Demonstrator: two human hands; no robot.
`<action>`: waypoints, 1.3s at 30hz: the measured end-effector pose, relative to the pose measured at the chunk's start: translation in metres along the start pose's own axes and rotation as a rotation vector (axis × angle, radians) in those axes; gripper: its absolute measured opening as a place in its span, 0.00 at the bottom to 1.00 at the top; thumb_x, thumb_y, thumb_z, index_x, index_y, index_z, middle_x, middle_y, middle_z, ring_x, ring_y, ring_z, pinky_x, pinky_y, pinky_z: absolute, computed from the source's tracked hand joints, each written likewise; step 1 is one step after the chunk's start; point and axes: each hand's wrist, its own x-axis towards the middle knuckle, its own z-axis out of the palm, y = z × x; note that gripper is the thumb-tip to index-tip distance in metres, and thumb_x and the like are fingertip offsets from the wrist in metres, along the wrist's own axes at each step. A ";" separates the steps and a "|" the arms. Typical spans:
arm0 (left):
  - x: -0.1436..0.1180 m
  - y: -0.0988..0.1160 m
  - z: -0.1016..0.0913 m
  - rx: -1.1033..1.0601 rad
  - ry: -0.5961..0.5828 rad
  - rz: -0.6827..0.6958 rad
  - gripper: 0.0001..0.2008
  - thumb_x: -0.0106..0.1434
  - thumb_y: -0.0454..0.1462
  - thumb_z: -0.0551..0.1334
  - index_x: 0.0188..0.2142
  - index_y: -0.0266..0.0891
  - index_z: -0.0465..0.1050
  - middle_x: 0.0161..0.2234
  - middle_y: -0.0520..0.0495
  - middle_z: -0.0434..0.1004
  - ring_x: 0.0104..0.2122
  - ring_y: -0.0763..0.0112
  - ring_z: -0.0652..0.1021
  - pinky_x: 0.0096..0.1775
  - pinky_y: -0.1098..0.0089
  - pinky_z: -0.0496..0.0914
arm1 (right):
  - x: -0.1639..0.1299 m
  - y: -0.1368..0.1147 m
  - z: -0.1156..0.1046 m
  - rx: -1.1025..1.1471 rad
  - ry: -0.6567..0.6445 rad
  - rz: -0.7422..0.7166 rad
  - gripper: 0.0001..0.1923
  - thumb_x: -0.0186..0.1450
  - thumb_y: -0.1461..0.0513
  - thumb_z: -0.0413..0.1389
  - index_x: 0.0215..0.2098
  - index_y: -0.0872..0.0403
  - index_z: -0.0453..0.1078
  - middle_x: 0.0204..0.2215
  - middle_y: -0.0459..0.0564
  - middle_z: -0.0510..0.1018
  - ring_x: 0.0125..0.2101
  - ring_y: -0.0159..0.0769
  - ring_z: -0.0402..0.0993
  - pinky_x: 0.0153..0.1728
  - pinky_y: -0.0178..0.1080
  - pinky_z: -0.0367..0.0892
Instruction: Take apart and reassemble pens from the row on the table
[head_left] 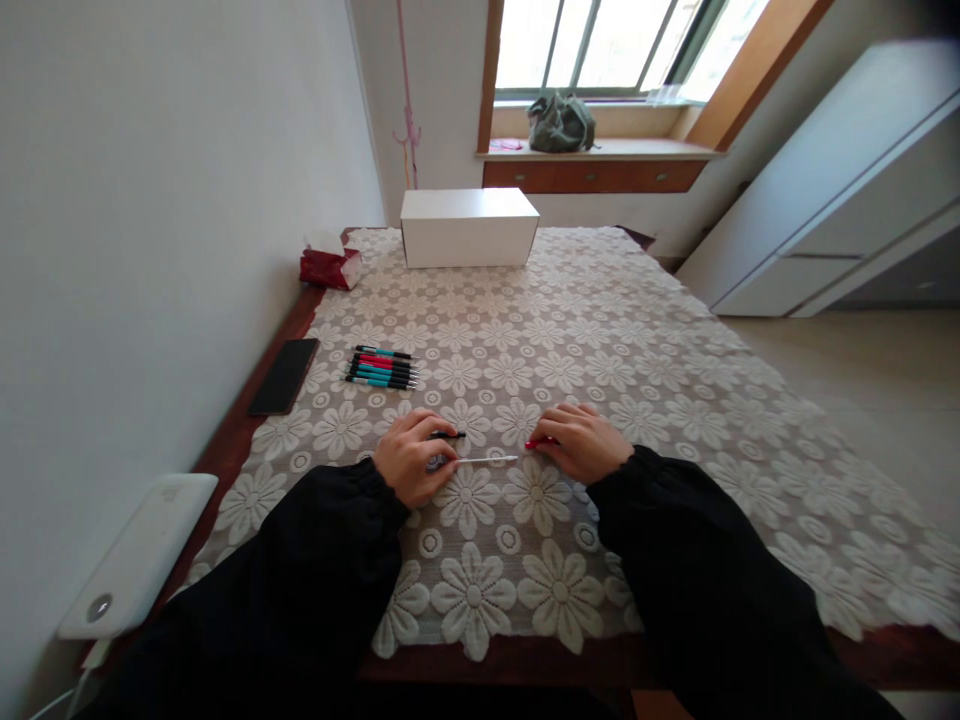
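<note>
My left hand (415,457) is closed, its fingertips pinching the left end of a thin white pen refill (487,459). The refill points right, low over the lace tablecloth, its tip short of my other hand. A small black pen part (450,435) shows just beyond the left fingers; whether they touch it I cannot tell. My right hand (583,440) has its fingers curled on a red pen barrel (536,442), mostly covered by the hand. Up and to the left, several pens (381,368) in teal, red and black lie side by side in a row.
A black phone (285,376) lies at the table's left edge, and a white power bank (142,555) with a cable is nearer me. A red tissue pack (330,268) and a white box (469,230) stand at the far end. Flowered lace tablecloth (637,350) covers the table.
</note>
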 end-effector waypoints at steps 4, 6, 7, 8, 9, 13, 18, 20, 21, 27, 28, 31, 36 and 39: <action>0.000 -0.001 0.001 -0.008 0.003 0.014 0.03 0.62 0.37 0.69 0.31 0.44 0.81 0.46 0.48 0.83 0.52 0.56 0.76 0.54 0.53 0.73 | -0.003 -0.006 0.001 0.027 -0.034 -0.052 0.04 0.67 0.64 0.60 0.34 0.49 0.74 0.33 0.46 0.78 0.38 0.39 0.72 0.40 0.42 0.59; 0.000 -0.002 0.001 -0.005 0.004 0.020 0.03 0.62 0.37 0.69 0.31 0.44 0.81 0.46 0.48 0.83 0.52 0.56 0.76 0.53 0.53 0.73 | -0.002 -0.011 0.005 0.035 -0.029 -0.064 0.03 0.67 0.65 0.60 0.34 0.50 0.73 0.34 0.47 0.78 0.38 0.38 0.72 0.40 0.41 0.59; 0.000 -0.002 0.001 -0.004 0.004 0.024 0.03 0.62 0.37 0.69 0.31 0.44 0.81 0.46 0.48 0.83 0.52 0.57 0.76 0.53 0.53 0.73 | -0.001 -0.014 0.007 0.037 -0.027 -0.067 0.03 0.67 0.65 0.60 0.35 0.50 0.73 0.34 0.47 0.77 0.38 0.38 0.71 0.40 0.41 0.59; 0.000 -0.002 0.002 -0.004 0.003 0.030 0.03 0.63 0.37 0.69 0.31 0.44 0.81 0.46 0.48 0.83 0.51 0.57 0.76 0.53 0.54 0.73 | 0.000 -0.016 0.009 0.041 -0.028 -0.070 0.03 0.67 0.65 0.59 0.35 0.51 0.72 0.34 0.47 0.77 0.38 0.38 0.71 0.39 0.40 0.60; 0.000 -0.002 0.002 -0.003 0.003 0.036 0.03 0.63 0.37 0.69 0.31 0.44 0.81 0.46 0.47 0.83 0.51 0.57 0.76 0.54 0.54 0.73 | 0.000 -0.018 0.011 0.046 -0.029 -0.071 0.03 0.68 0.64 0.58 0.35 0.51 0.72 0.34 0.48 0.77 0.37 0.38 0.71 0.39 0.40 0.60; 0.001 -0.002 0.002 0.000 0.004 0.045 0.03 0.62 0.37 0.69 0.31 0.44 0.81 0.45 0.48 0.83 0.51 0.58 0.76 0.53 0.55 0.74 | 0.004 -0.025 0.014 0.079 -0.014 -0.075 0.05 0.70 0.63 0.56 0.36 0.51 0.73 0.34 0.48 0.76 0.37 0.37 0.71 0.39 0.40 0.61; 0.002 0.000 0.002 -0.007 -0.001 0.053 0.03 0.63 0.36 0.69 0.32 0.44 0.81 0.45 0.48 0.83 0.51 0.59 0.76 0.53 0.56 0.74 | 0.010 -0.041 0.019 0.138 0.021 -0.154 0.08 0.74 0.61 0.53 0.40 0.52 0.73 0.35 0.50 0.77 0.38 0.38 0.71 0.41 0.40 0.64; 0.002 0.000 0.002 -0.020 -0.005 0.065 0.03 0.63 0.36 0.69 0.32 0.44 0.81 0.45 0.48 0.83 0.51 0.59 0.76 0.54 0.57 0.74 | 0.013 -0.048 0.022 0.159 0.030 -0.172 0.08 0.75 0.60 0.52 0.41 0.52 0.73 0.36 0.50 0.77 0.38 0.38 0.72 0.41 0.40 0.65; 0.002 0.000 0.002 -0.026 -0.008 0.072 0.03 0.64 0.36 0.68 0.32 0.43 0.81 0.45 0.48 0.83 0.51 0.60 0.76 0.54 0.57 0.74 | 0.014 -0.051 0.023 0.165 0.034 -0.173 0.08 0.75 0.60 0.52 0.41 0.52 0.73 0.36 0.50 0.77 0.38 0.38 0.72 0.41 0.40 0.65; 0.002 0.000 0.004 -0.053 -0.023 0.083 0.04 0.65 0.36 0.68 0.33 0.42 0.80 0.45 0.48 0.83 0.51 0.60 0.76 0.55 0.58 0.73 | 0.016 -0.057 0.028 0.175 0.069 -0.146 0.09 0.75 0.60 0.52 0.39 0.52 0.72 0.35 0.50 0.76 0.38 0.39 0.72 0.40 0.40 0.67; 0.002 0.000 0.005 -0.056 -0.022 0.083 0.04 0.65 0.36 0.68 0.32 0.42 0.80 0.45 0.49 0.83 0.51 0.60 0.76 0.56 0.58 0.73 | 0.016 -0.056 0.029 0.176 0.074 -0.142 0.09 0.75 0.60 0.52 0.39 0.52 0.72 0.35 0.50 0.76 0.38 0.39 0.72 0.40 0.40 0.67; 0.002 -0.001 0.006 -0.061 -0.030 0.079 0.04 0.65 0.36 0.68 0.32 0.42 0.79 0.45 0.49 0.83 0.51 0.60 0.75 0.56 0.58 0.72 | 0.017 -0.057 0.029 0.181 0.092 -0.137 0.08 0.75 0.61 0.52 0.39 0.52 0.72 0.35 0.50 0.76 0.38 0.39 0.72 0.40 0.40 0.67; 0.004 -0.001 0.005 -0.057 -0.100 0.075 0.04 0.67 0.37 0.66 0.34 0.42 0.78 0.45 0.49 0.83 0.51 0.60 0.75 0.55 0.56 0.72 | 0.019 -0.059 0.030 0.185 0.111 -0.138 0.09 0.75 0.61 0.52 0.39 0.53 0.72 0.35 0.50 0.76 0.38 0.39 0.72 0.40 0.40 0.68; 0.005 0.001 0.006 -0.056 -0.103 0.073 0.04 0.67 0.37 0.65 0.35 0.42 0.77 0.44 0.49 0.83 0.52 0.60 0.75 0.55 0.56 0.71 | 0.020 -0.059 0.031 0.181 0.121 -0.137 0.09 0.75 0.61 0.51 0.40 0.53 0.73 0.35 0.51 0.77 0.38 0.40 0.72 0.40 0.41 0.68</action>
